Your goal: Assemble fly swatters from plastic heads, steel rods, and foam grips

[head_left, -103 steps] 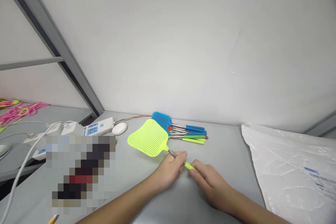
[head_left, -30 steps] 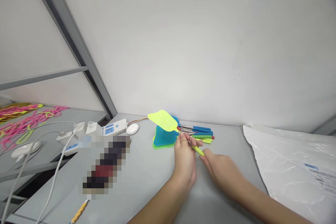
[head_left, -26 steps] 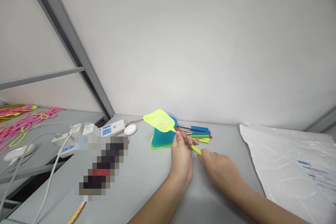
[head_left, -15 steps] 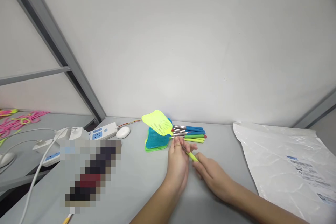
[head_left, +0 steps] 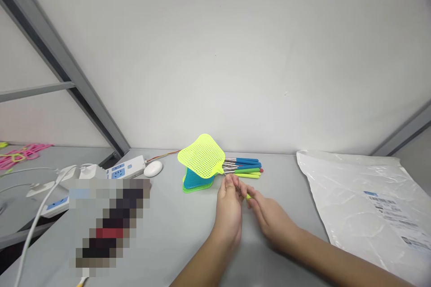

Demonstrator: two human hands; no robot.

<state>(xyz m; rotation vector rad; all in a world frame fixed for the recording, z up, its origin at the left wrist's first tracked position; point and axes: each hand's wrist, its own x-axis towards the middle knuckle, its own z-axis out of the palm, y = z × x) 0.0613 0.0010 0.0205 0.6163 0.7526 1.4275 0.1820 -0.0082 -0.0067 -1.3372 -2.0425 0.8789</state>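
A yellow-green fly swatter (head_left: pixel 202 156) with a perforated head is held between my two hands, its head up and to the left. My left hand (head_left: pixel 229 202) is closed around its thin metal rod near the head. Lower down, my right hand (head_left: pixel 266 215) grips the yellow-green handle, of which only a small piece shows between the hands. Behind them lies a pile of fly swatters with blue handles (head_left: pixel 248 162), green and yellow-green ones, and metal rods. A blue swatter head (head_left: pixel 195 180) rests over a green one (head_left: pixel 198 189), partly covered by the held swatter.
White power strips (head_left: pixel 126 168) with plugs and cables lie at the left, by a white rounded device (head_left: pixel 153 169). A blurred-out object (head_left: pixel 111 224) lies in front of them. A white plastic mailing bag (head_left: pixel 357 197) covers the right side. Pink items (head_left: pixel 23 156) lie far left.
The held swatter's head has turned to face me more and covers more of the blue one. My right hand has moved closer to my left, hiding most of the handle.
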